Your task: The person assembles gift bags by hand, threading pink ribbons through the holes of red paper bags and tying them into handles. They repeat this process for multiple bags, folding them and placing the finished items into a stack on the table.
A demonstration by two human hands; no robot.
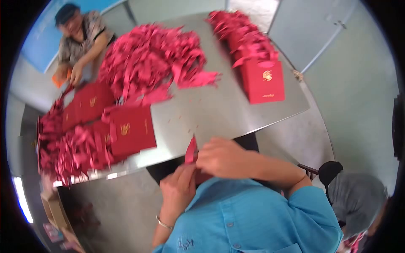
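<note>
Close to my chest, both hands are together at the table's near edge. My left hand (179,189), with a bangle at the wrist, is closed on a red ribbon (191,150) whose end sticks up above the fingers. Against it, my right hand (221,158) has its fingers bent in a pinch at the same ribbon. Part of a dark red piece (203,176) shows below the hands, mostly hidden, and I cannot make out its whole shape.
A metal table (228,99) bears a large heap of red ribbons (152,61). Red gift bags with gold print (134,130) lie at left; a row of red bags (265,82) stands at right. Across the table a person (86,42) handles something orange. Another person (358,202) sits at right.
</note>
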